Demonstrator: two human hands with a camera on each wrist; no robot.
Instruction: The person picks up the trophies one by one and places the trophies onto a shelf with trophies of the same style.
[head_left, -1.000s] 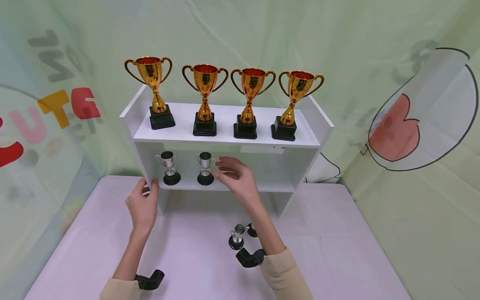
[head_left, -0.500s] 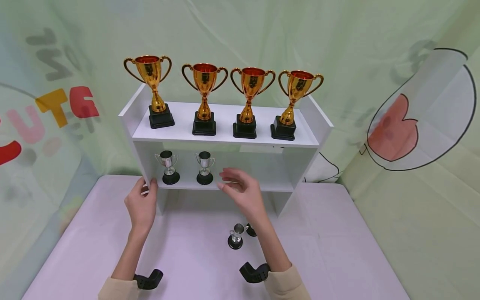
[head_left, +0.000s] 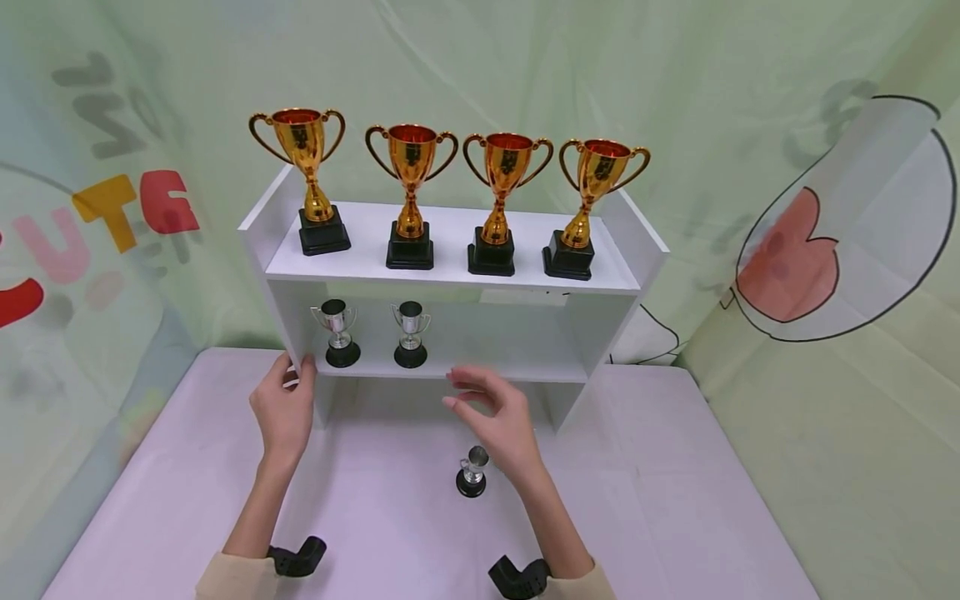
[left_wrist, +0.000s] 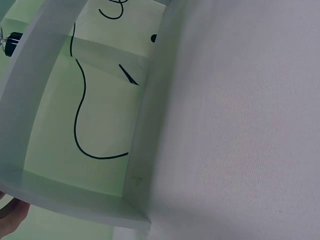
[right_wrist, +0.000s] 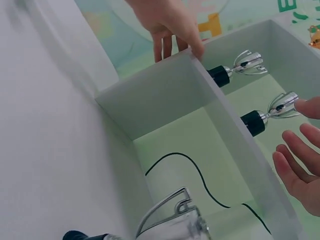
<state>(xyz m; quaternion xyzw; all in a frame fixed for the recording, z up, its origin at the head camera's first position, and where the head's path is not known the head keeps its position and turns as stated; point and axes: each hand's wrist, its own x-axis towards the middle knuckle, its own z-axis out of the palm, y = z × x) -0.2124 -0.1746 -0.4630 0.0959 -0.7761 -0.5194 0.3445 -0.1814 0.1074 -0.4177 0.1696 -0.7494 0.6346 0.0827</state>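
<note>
My left hand (head_left: 283,412) grips the left side panel of a white two-tier shelf (head_left: 450,377), thumb and fingers on either side of its edge. The right hand (head_left: 498,421) hovers just in front of the lower tier, fingers loosely curved and holding nothing. Two small silver trophy cups with black bases stand upright on that tier: one at the left end (head_left: 341,335), the other (head_left: 411,335) to its right. Another small silver trophy cup (head_left: 472,473) stands on the table below the right hand, and looms close in the right wrist view (right_wrist: 175,225).
Several large gold trophy cups line the top tier, including one at its left end (head_left: 318,179) and one at its right end (head_left: 585,208). The shelf stands on a table with a pale cloth (head_left: 660,500). Printed fabric (head_left: 690,50) hangs behind and beside it.
My right hand has drawn back from the second silver trophy cup, moving down and slightly right. Its arm now hides another trophy cup on the table. The left hand stays on the panel.
</note>
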